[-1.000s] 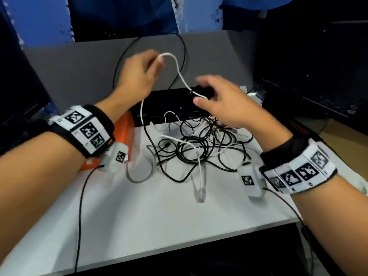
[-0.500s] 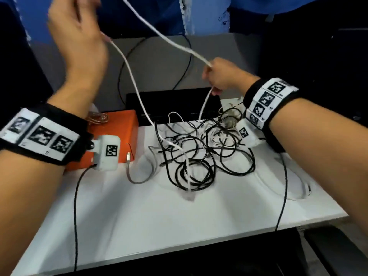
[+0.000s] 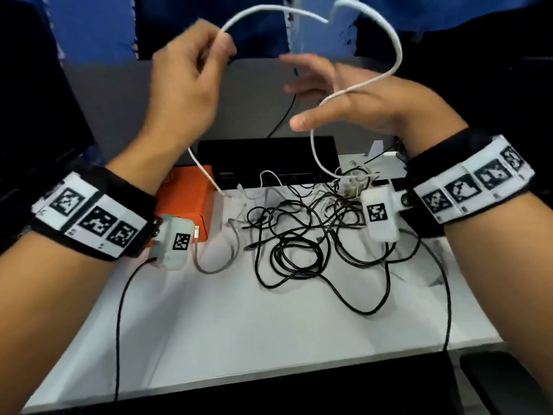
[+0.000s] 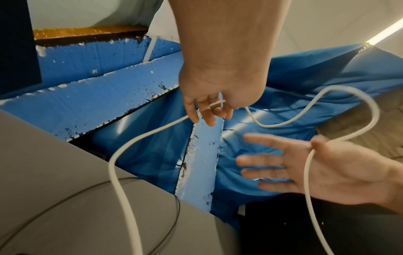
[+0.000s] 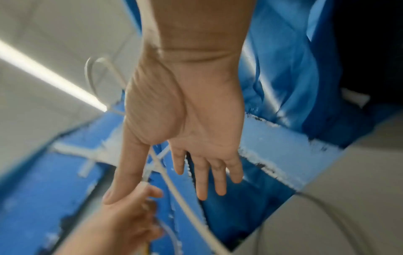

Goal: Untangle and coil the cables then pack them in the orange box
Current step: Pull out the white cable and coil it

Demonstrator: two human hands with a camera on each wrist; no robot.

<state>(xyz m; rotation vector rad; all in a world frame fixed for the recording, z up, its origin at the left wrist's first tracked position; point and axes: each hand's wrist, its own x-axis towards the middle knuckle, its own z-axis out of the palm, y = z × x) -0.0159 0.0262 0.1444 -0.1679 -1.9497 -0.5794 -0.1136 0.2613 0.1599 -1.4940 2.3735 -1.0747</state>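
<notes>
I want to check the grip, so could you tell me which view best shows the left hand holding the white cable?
The left wrist view: the left hand plainly pinches the white cable in its fingers. The head view shows the pinch from behind, blurred. The right wrist view shows it only low down and blurred.

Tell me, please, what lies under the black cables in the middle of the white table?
Under the black cables I see thin white cables woven through them and the white table. Whether more lies beneath the densest part, the tangle hides.
</notes>
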